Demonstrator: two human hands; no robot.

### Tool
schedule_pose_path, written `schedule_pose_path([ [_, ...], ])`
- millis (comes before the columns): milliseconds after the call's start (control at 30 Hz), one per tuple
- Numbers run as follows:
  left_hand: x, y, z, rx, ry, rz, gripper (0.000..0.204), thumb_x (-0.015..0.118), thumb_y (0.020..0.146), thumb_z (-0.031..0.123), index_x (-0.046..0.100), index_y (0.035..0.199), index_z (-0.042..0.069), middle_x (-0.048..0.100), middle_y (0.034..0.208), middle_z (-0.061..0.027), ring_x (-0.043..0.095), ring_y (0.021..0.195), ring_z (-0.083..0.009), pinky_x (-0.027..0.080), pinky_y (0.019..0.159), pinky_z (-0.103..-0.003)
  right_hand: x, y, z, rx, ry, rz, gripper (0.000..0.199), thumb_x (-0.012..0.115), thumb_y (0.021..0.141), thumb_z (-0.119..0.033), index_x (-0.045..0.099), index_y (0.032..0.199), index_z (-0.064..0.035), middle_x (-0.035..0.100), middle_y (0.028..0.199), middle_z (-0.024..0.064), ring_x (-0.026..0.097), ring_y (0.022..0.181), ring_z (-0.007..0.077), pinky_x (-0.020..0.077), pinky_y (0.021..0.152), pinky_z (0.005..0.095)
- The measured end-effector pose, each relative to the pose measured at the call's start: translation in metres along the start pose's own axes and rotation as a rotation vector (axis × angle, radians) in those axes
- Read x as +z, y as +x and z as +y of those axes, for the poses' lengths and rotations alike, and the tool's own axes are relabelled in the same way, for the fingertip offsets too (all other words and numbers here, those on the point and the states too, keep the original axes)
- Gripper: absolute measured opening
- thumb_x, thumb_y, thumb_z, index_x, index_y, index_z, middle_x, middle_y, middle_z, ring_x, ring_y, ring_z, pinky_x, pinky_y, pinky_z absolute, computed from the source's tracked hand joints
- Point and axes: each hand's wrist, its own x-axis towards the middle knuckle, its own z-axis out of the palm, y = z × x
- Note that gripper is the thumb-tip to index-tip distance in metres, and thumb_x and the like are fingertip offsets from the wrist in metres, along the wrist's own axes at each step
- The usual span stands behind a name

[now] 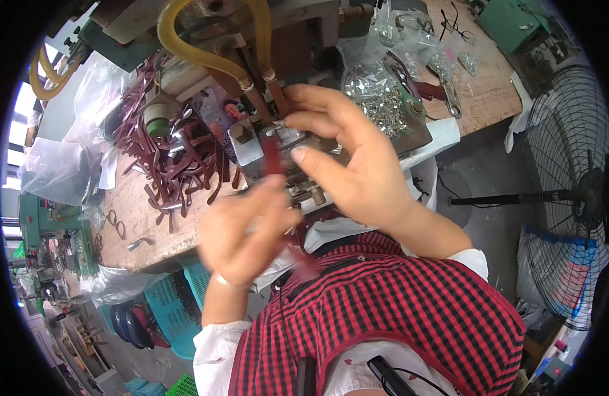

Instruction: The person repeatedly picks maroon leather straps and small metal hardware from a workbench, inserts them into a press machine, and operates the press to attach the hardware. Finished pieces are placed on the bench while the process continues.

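Hands centre frame, both up at a small metal press fixture (265, 142) on the worktop (146, 231). Left hand (242, 231) motion-blurred, fingers curled narrow around a dark red strap (273, 158), strap running up from the grip to the fixture. Lower strap end blurred below the hand, detail not readable. Right hand (347, 155) above and right of the left, fingers partly spread, index and thumb tips pinched at the top of the fixture beside the strap; whether anything sits between them cannot be told. Thumb nail facing camera.

Yellow hoses (185, 49) looping down from upper left into brass-coloured fittings right above the fixture. Pile of dark red straps (176, 162) left of the fixture, spread over the worktop, touching each other in a loose heap. Clear bag of small silver metal parts (377, 99) upper centre-right, just behind the right hand. Pliers with dark handles (443, 96) right of that bag, on the wooden top. Crumpled clear plastic sheeting (60, 168) far left. Teal plastic crates (176, 310) under the worktop edge, lower left. Floor fan (572, 198) at right edge, well apart from the hands. Red-and-black checked apron (397, 310) filling lower centre.
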Motion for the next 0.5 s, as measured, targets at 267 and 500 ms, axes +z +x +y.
schedule_pose_path([
  [267,0.042,-0.004,-0.015,0.226,0.107,0.031,0.024,0.086,0.082,0.019,0.07,0.097,0.009,0.074,0.101,-0.0079,0.056,0.056,-0.0093,0.041,0.048,-0.024,-0.125,0.012,0.106,-0.185,-1.239,0.247,0.029,0.081,0.078,-0.019,0.075,0.104,-0.0066,0.063,0.131,0.0234,0.052,0.134,0.0409,0.0432,0.11,0.0477],
  [500,0.04,-0.003,-0.011,0.147,0.088,0.033,0.026,0.088,0.078,0.016,0.073,0.099,0.011,0.075,0.097,-0.0053,0.059,0.057,-0.0133,0.044,0.049,-0.027,-0.123,0.019,0.112,-0.267,-1.232,0.322,0.013,0.078,0.08,-0.015,0.076,0.09,-0.0076,0.071,0.118,0.013,0.063,0.118,0.0346,0.0501,0.098,0.0455],
])
